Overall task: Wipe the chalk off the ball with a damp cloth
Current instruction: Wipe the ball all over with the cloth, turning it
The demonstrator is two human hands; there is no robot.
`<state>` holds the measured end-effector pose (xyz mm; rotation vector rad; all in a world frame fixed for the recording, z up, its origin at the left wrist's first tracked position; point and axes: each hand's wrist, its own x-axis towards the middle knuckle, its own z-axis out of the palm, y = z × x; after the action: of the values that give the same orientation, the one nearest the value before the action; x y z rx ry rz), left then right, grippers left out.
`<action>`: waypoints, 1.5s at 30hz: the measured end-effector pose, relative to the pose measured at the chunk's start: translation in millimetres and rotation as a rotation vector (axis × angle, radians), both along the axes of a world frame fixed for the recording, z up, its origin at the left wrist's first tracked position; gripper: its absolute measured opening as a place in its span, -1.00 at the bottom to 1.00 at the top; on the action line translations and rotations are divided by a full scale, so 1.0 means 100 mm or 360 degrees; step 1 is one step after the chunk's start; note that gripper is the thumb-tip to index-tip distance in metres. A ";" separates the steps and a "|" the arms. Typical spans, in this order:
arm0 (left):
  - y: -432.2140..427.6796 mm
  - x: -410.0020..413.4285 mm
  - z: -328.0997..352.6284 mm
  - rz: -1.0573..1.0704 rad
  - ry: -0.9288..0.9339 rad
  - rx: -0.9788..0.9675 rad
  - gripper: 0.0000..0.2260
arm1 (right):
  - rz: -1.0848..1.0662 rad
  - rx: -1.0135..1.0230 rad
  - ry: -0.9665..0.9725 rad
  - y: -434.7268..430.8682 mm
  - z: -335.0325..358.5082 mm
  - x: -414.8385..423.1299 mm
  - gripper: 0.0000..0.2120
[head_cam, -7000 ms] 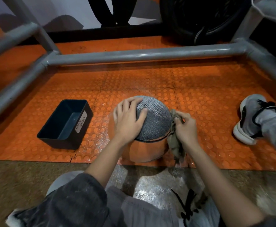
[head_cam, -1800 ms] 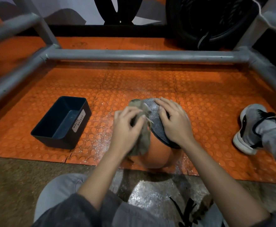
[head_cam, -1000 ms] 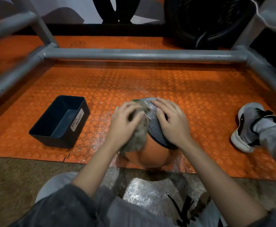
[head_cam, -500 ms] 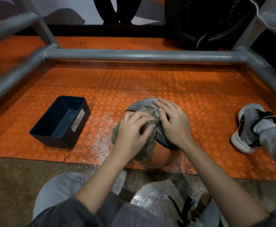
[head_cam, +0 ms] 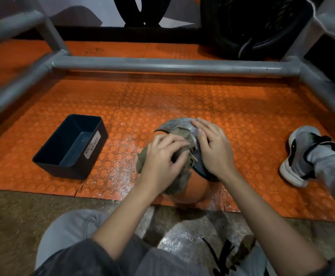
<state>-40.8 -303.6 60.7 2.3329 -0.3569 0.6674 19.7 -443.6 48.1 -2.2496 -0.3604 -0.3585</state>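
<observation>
An orange ball (head_cam: 194, 191) with a grey textured panel sits on the orange studded floor mat (head_cam: 162, 100), close to its near edge. My left hand (head_cam: 163, 158) grips a crumpled grey-brown cloth (head_cam: 179, 176) and presses it against the ball's left and upper side. My right hand (head_cam: 215, 150) lies on the grey panel with its fingers spread flat, steadying the ball. Both hands cover much of the ball's top. White chalk dust is scattered on the mat to the left of the ball.
A dark bin (head_cam: 71, 146) labelled "waste basket" stands on the mat to the left. A grey metal tube frame (head_cam: 162, 65) surrounds the mat. My shoe (head_cam: 300, 154) rests at the right, with my knee at the bottom edge.
Seven seconds ago the cloth was in my right hand at the ball's right side; my left hand now holds it. Over the last second my left hand has rubbed the cloth slightly across the ball.
</observation>
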 end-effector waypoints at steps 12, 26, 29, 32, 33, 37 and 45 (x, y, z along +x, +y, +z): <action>0.14 0.18 0.09 0.0174 0.0150 -0.0289 -0.88 | -0.0054 -0.0134 -0.0043 0.08 0.06 -0.09 -0.55; 0.26 0.38 0.10 0.0271 0.0331 -0.0552 -0.82 | -0.0053 -0.0130 -0.0106 0.09 0.04 -0.14 -0.58; 0.07 0.12 0.03 0.0173 0.0077 -0.0185 -0.78 | -0.0014 -0.0110 -0.0091 0.06 0.03 -0.09 -0.51; -0.06 -0.06 -0.04 0.0052 -0.0056 -0.0024 -0.78 | 0.0022 -0.0095 -0.0091 0.03 0.02 -0.07 -0.46; -0.03 -0.01 -0.03 0.0065 -0.0064 -0.0026 -0.78 | 0.0022 -0.0101 -0.0092 0.04 0.01 -0.07 -0.48; 0.21 0.29 0.03 0.0193 0.0218 -0.0536 -0.87 | -0.0017 -0.0105 -0.0116 0.08 0.00 -0.13 -0.56; 0.17 0.25 0.05 0.0311 0.0286 -0.0614 -0.85 | -0.0065 -0.0113 -0.0140 0.10 0.01 -0.15 -0.54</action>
<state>-16.3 -286.6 65.9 2.0490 0.0791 0.5554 4.4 -433.6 48.8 -2.3181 -0.3787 -0.4743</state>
